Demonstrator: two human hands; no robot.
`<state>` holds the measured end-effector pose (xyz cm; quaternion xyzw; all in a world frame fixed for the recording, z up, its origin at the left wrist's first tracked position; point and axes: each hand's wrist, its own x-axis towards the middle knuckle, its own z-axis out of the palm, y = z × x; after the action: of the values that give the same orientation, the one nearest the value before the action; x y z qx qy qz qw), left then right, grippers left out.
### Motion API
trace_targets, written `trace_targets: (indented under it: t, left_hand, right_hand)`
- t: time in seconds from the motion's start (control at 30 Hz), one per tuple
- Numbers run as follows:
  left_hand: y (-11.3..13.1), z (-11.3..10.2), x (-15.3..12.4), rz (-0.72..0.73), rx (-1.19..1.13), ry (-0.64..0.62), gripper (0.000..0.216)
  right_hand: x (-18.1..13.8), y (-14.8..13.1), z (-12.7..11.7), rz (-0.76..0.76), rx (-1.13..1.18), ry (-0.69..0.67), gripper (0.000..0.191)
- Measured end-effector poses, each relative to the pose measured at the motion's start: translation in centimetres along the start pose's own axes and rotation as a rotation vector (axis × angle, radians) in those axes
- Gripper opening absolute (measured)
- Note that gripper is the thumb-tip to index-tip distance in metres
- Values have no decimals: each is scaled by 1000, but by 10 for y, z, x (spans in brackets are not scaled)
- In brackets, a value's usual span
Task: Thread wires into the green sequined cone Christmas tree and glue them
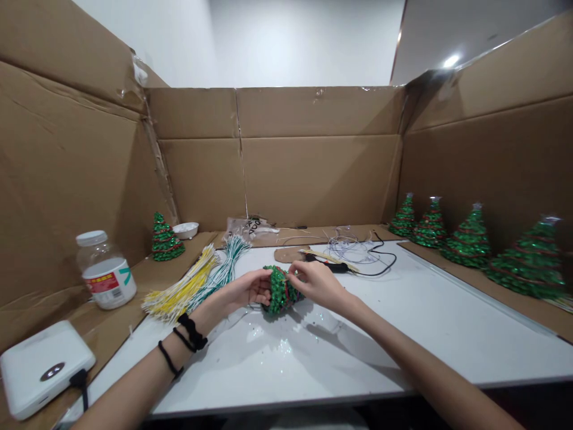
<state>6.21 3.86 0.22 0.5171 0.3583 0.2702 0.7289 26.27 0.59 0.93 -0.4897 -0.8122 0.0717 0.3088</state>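
A small green decorative Christmas tree [279, 294] with sparkling beads and a red strand lies tilted on its side above the white board. My left hand [253, 289] is closed around its left end, fingers curled against the beads. From the right, my right hand [317, 283] reaches over the tree with thumb and forefinger pinched together at its upper surface. What sits between those fingertips is too small to make out. Just behind my right hand lies a black-handled tool [333, 266] with a cord.
Yellow-and-white wires [183, 286] and green-and-white wires [226, 269] lie in bundles on the left. A plastic jar [107, 278], a white box-shaped device [47, 367] and a finished-looking tree [165, 239] stand beyond. Several trees [470, 239] line the right. Cardboard walls [313, 173] enclose the board.
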Motion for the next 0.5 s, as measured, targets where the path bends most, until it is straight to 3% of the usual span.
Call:
trace_targets:
  t: [0.5]
  left_hand:
    - [0,2,-1,21,10,-1,29]
  right_hand:
    - [1,-4,3,27,-58,24,17]
